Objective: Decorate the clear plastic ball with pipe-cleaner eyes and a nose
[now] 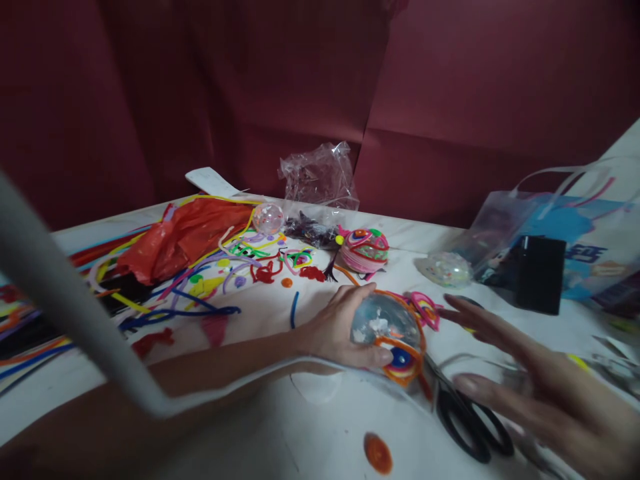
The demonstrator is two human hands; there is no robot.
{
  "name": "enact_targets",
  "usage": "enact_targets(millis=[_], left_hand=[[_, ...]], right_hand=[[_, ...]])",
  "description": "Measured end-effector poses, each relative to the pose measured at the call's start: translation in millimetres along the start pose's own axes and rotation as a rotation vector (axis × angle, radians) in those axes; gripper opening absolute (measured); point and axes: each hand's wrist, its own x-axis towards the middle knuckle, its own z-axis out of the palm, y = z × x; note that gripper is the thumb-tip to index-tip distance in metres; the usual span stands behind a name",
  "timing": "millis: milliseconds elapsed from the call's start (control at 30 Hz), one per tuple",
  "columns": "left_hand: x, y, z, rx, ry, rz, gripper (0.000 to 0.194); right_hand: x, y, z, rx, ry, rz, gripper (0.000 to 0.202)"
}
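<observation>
My left hand (345, 327) is wrapped round a clear ball (387, 320) trimmed with orange pipe cleaner, its thumb against a blue and orange eye shape (400, 360). A pink looped piece (425, 311) sticks out at the ball's far right side. To the right, my right hand (530, 380) is blurred, fingers spread apart, with nothing held. Black-handled scissors (467, 417) lie between that hand and the ball, blades pointing toward the ball. An orange disc (378, 453) lies at the near side.
Colourful pipe cleaners (180, 310) and a red plastic bag (185, 240) spread over the left. Farther back are a decorated ball (365, 250), two clear balls and a crinkled bag (320, 180). A black box (540, 273) stands at right. A pale bar (85, 293) crosses the left foreground.
</observation>
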Motion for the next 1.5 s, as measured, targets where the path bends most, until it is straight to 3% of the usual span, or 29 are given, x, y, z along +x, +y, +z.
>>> enact_targets(millis=[67, 200, 300, 500, 667, 800, 1000, 1500], left_hand=[[-0.8, 0.3, -0.1, 0.013, 0.001, 0.006, 0.096], [-2.1, -0.3, -0.1, 0.019, 0.0, 0.021, 0.097], [-1.8, -0.1, 0.0, 0.002, -0.01, -0.009, 0.098], [-0.1, -1.1, 0.8, -0.032, -0.014, -0.051, 0.121], [-0.8, 2.9, -2.2, -0.146, -0.017, -0.111, 0.103], [-0.2, 9.5, -3.7, -0.144, -0.019, -0.163, 0.107], [0.1, 16.7, -0.8, -0.087, 0.001, -0.121, 0.102], [1.1, 24.1, -1.4, -0.064, 0.047, -0.123, 0.093]], right_hand=[[19.0, -19.2, 13.1, 0.11, -0.149, 0.039, 0.077], [37.4, -20.9, 28.4, 0.23, -0.225, 0.034, 0.077], [38.3, -18.8, 29.4, 0.24, -0.205, 0.034, 0.073], [36.3, -24.8, 28.3, 0.235, -0.189, 0.09, 0.069], [36.6, -25.6, 27.5, 0.191, -0.18, 0.114, 0.075], [35.0, -23.1, 26.7, 0.114, -0.18, 0.101, 0.073], [32.2, -21.3, 28.9, 0.046, -0.164, 0.092, 0.073], [34.2, -39.2, 27.1, -0.034, -0.194, 0.101, 0.075]])
